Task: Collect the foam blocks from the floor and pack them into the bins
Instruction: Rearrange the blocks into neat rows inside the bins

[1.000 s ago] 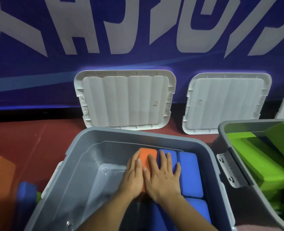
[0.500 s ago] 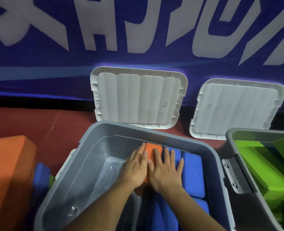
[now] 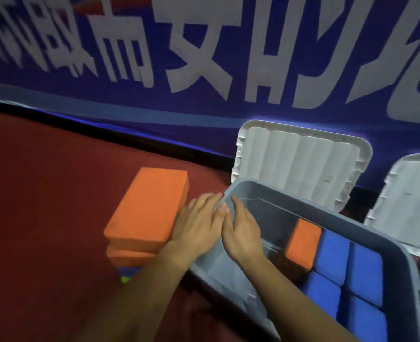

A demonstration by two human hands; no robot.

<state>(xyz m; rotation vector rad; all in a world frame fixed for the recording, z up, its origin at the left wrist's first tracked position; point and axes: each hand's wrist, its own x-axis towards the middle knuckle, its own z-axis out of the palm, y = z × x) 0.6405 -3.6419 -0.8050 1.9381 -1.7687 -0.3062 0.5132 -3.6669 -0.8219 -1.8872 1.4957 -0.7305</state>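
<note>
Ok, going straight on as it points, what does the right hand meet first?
Most likely the grey bin, at its corner wall just ahead of the right hand. Height is unclear; above the rim it would pass over.

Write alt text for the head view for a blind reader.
An open left hand and right hand hover over the edge of a grey bin, beside a stack of orange blocks on the red floor. The bin holds one orange block and blue blocks.

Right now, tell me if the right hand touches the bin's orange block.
Apart. Head view: bare bin shows between right hand and orange block.
</note>
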